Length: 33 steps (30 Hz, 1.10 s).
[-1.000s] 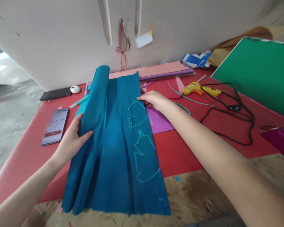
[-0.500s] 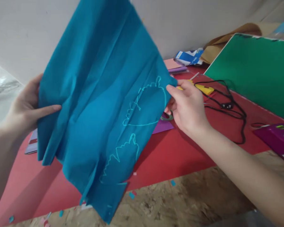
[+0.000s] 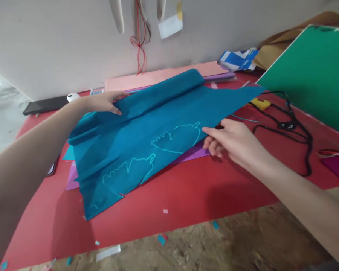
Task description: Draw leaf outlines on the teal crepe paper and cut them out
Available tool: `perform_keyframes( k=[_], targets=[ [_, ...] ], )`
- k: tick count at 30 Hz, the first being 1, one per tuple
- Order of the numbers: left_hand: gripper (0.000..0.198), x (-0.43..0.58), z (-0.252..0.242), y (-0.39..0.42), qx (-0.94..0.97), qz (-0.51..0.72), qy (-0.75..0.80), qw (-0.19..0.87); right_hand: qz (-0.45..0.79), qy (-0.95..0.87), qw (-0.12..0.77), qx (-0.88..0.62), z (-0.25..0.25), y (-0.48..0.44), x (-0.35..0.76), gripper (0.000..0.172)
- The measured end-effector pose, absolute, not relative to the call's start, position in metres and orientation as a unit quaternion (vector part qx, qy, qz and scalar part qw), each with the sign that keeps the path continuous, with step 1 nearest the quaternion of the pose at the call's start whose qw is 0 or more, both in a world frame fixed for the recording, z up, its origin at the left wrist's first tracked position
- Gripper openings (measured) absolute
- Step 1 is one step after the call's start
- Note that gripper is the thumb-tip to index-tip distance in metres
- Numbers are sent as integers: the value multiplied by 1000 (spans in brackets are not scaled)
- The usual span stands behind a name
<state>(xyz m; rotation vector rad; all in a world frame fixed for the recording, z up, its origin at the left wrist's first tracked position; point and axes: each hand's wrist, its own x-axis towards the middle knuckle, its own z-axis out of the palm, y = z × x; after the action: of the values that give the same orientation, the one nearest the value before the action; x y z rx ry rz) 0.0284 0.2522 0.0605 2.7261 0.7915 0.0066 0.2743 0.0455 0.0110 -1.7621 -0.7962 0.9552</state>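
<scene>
A large teal crepe-paper sheet with pale leaf-like outlines drawn on it lies slanted across the red sheet covering the table. My left hand rests on its folded far edge, fingers stretched over the paper and gripping it. My right hand pinches the sheet's near right edge, thumb on top and fingers curled beneath. A purple paper shows under the teal sheet.
A yellow glue gun with a black cord lies at right, beside a green board. Pink and purple sheets line the wall. A white mouse, a dark phone and paper scraps are around.
The teal sheet was lifted up in front of me half a second ago; now it is lowered back onto the table, turned crosswise, with both hands still on it.
</scene>
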Motion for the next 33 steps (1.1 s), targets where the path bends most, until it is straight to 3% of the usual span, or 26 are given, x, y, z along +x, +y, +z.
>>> perform_keyframes(
  k=[3, 5, 8, 10, 12, 18, 26, 33],
  targets=[
    [63, 32, 52, 240, 954, 56, 286, 66, 407, -349, 398, -744, 8, 37, 280, 35],
    [54, 24, 52, 218, 953, 102, 286, 9, 402, -385, 343, -757, 8, 25, 280, 39],
    [30, -4, 52, 162, 959, 135, 246, -38, 227, -578, 240, -746, 8, 3, 269, 39],
    [22, -29, 47, 119, 969, 138, 202, -44, 107, -719, 237, -644, 8, -8, 250, 26],
    [21, -51, 39, 80, 976, 123, 178, -33, 59, -811, 269, -517, 7, -13, 225, 34],
    [20, -83, 12, 32, 964, 117, 239, -12, 39, -921, 240, -305, -8, 14, 160, 33],
    [28, -91, 5, 37, 977, 105, 174, -56, 18, -948, 188, -256, -27, 47, 137, 35],
    [35, -99, -6, 52, 972, 130, 194, 8, 6, -954, 181, -238, -31, 47, 136, 32]
  ],
)
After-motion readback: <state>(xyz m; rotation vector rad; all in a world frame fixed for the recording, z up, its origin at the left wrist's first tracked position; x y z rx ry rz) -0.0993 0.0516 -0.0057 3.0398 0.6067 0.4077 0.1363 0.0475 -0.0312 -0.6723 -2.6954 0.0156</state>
